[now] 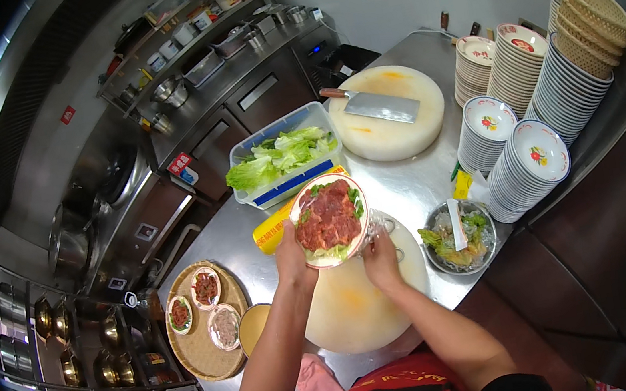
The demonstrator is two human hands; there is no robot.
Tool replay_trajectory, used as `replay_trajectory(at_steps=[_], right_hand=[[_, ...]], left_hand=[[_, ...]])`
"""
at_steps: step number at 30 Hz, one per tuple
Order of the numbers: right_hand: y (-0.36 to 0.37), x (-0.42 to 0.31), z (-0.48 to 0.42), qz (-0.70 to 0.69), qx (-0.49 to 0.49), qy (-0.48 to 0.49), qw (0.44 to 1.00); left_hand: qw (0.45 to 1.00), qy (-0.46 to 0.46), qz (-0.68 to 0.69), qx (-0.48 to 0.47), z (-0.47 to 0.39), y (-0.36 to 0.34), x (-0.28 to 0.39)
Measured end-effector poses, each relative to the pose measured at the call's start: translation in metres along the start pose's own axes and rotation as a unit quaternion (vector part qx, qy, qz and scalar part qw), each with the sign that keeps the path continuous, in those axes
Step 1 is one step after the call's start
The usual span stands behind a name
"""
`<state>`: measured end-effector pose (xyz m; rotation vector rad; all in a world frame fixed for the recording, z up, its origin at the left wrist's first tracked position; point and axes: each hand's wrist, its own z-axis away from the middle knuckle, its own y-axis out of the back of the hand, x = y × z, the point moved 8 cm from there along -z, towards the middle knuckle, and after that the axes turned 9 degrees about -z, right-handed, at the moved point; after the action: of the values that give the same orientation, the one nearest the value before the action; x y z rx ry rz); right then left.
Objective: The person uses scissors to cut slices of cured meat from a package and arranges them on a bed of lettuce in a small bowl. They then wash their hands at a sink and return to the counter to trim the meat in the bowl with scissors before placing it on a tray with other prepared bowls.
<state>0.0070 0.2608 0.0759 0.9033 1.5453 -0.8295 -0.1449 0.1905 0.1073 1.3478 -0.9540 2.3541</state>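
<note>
My left hand [292,253] holds a white, red-rimmed plate [323,262] by its left edge, tilted towards me. Sliced raw red meat [329,215] covers the plate, with green leaves showing around it. At the plate's right side, my right hand [380,257] grips what looks like crumpled clear plastic film [377,223]. Metal rings, apparently scissor handles [399,253], show just beyond that hand. Below both hands lies a round white cutting board [361,315]. A yellow roll of film [270,233] lies behind the plate, partly hidden by it.
Lettuce [283,157] fills a plastic tub [288,193]. A cleaver [381,106] rests on another round board [396,143]. Stacked bowls [527,169] and a steel bowl of scraps [465,270] stand right. Leftward, a woven tray [200,352] carries three small plates. A pink cloth [318,380] lies near me.
</note>
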Motion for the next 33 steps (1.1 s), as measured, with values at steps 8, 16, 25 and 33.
replay_trajectory(at_steps=[8,16,25,33], right_hand=[[-0.01,0.038,0.013,0.501,-0.257,0.131,0.816],[-0.016,0.04,0.013,0.52,-0.298,0.011,0.8],[0.005,-0.049,-0.014,-0.378,-0.045,-0.252,0.89],[0.03,-0.041,-0.02,-0.403,-0.069,-0.227,0.884]], left_hand=[[0.998,0.04,0.024,0.045,-0.008,0.01,0.028],[0.992,0.102,0.06,0.037,-0.015,-0.006,0.006],[0.997,0.06,0.027,0.029,0.0,-0.012,0.006],[0.999,0.006,0.041,0.033,-0.001,-0.019,-0.002]])
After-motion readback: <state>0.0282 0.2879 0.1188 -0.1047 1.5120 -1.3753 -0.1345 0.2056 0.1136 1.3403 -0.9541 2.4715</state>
